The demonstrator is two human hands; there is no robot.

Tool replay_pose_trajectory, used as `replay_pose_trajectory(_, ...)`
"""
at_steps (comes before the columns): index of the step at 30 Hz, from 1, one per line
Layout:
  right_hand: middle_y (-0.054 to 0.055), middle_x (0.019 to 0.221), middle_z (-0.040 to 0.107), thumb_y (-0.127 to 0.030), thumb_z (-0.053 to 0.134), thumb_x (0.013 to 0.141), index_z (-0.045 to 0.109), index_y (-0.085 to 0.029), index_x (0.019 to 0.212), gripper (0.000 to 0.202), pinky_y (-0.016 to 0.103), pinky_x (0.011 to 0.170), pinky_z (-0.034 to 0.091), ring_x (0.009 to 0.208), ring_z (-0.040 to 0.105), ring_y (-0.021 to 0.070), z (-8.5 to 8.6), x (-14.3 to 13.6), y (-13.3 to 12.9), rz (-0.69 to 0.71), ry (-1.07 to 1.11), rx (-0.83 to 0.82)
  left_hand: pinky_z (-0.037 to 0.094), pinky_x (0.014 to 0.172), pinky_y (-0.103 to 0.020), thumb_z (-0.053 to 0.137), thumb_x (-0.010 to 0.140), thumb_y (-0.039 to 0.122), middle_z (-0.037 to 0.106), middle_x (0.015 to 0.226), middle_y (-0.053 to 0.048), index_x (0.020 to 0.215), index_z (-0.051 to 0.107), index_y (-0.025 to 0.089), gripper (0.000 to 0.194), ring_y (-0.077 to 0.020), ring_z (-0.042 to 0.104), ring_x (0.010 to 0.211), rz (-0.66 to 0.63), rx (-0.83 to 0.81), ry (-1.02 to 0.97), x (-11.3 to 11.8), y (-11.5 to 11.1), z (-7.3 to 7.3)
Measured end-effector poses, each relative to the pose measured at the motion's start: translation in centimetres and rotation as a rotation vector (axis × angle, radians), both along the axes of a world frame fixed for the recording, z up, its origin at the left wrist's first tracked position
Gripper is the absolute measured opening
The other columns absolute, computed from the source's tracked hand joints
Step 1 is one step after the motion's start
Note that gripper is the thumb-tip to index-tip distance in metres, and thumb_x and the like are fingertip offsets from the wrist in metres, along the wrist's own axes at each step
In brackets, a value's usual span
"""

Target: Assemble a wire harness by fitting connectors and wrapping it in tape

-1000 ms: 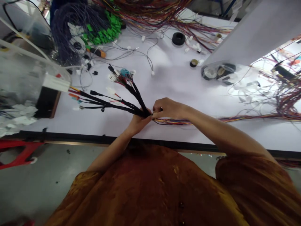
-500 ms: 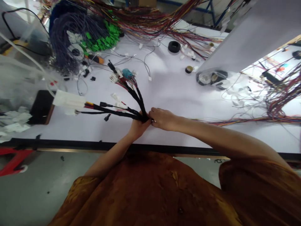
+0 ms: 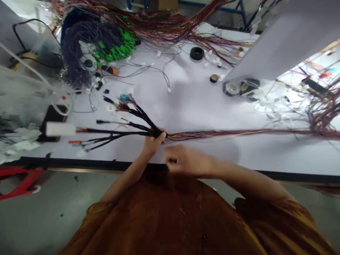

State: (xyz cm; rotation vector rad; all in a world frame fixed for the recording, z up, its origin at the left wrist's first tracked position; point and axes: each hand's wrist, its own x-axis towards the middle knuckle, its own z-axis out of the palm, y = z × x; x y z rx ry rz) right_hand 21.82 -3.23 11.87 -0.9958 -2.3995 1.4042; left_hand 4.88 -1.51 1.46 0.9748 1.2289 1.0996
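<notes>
My left hand [image 3: 153, 141] is closed around the black-taped junction of a wiring harness [image 3: 138, 133]. Several taped branches fan out leftward from it, ending in a large white connector [image 3: 61, 129], a teal connector [image 3: 124, 98] and smaller black, white and orange ends. To the right of the grip, loose coloured wires [image 3: 212, 133] run across the table. My right hand [image 3: 183, 161] is apart from the harness, below and right of it near the table's front edge. Its fingers are curled and blurred, with a small dark thing [image 3: 173, 161] showing between them that I cannot make out.
At the back left lies a bundle of grey-blue wires [image 3: 79, 42] with green connectors [image 3: 119, 46]. A black tape roll [image 3: 197, 53] and a smaller roll [image 3: 214, 78] lie farther back. A white slanting panel [image 3: 278, 42] stands at right. Wire bundles [image 3: 164, 19] line the far edge.
My right hand has come away from the junction, moving down toward the table edge. The harness branches have swung lower and left in my left hand, which keeps its grip.
</notes>
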Motion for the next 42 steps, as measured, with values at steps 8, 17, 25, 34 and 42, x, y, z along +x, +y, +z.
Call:
replay_pose_trajectory(8,0.003,0.077,0.058,-0.036,0.052,0.090,0.058,-0.016,0.081,0.023,0.031,0.075,0.042,0.077,0.053,0.0163,-7.8,6.1,9.9,-0.765,-0.241,0.177,0.047,0.048,-0.021,0.078,0.066,0.030,0.063,0.074,0.003,0.088,0.052,0.019,0.036,-0.0067,0.055,0.050,-0.055,-0.231,-0.318,-0.1,-0.1,0.8)
replay_pose_trajectory(17,0.009,0.111,0.068,-0.035,0.055,0.094,0.056,-0.018,0.118,0.029,0.033,0.084,0.045,0.100,0.064,0.0230,-4.2,2.1,2.7,-0.238,-0.290,0.368,0.053,0.059,-0.021,0.078,0.072,0.037,0.062,0.087,0.000,0.096,0.062,0.021,0.033,-0.0066,0.057,0.061,-0.136,-0.388,-0.552,-0.7,-0.6,1.5)
replay_pose_trajectory(25,0.005,0.103,0.072,-0.030,0.038,0.102,0.056,-0.022,0.117,0.025,0.026,0.058,0.037,0.084,0.070,0.0183,-6.0,0.5,0.4,-0.109,-0.557,0.421,0.051,0.094,-0.042,0.066,0.084,0.034,0.067,0.117,-0.010,0.115,0.064,0.024,0.033,-0.0264,0.064,0.105,-0.592,0.201,0.594,-4.6,-2.5,6.2)
replay_pose_trajectory(34,0.010,0.101,0.071,-0.023,0.036,0.101,0.059,-0.017,0.110,0.025,0.028,0.063,0.040,0.088,0.069,0.0207,-6.4,4.5,0.2,-0.135,-0.731,0.510,0.045,0.074,-0.038,0.059,0.084,0.024,0.064,0.065,-0.008,0.082,0.060,0.020,0.005,-0.0276,0.065,0.067,-0.882,0.345,1.096,-1.4,3.4,2.7)
replay_pose_trajectory(42,0.014,0.102,0.070,-0.021,0.039,0.099,0.059,-0.016,0.109,0.023,0.029,0.067,0.042,0.088,0.068,0.0227,-7.4,9.4,1.1,-0.189,-0.845,0.471,0.046,0.059,-0.029,0.074,0.071,0.052,0.067,0.068,-0.004,0.072,0.069,0.021,0.031,-0.0197,0.062,0.060,-1.284,-0.173,0.467,-1.3,5.1,4.6)
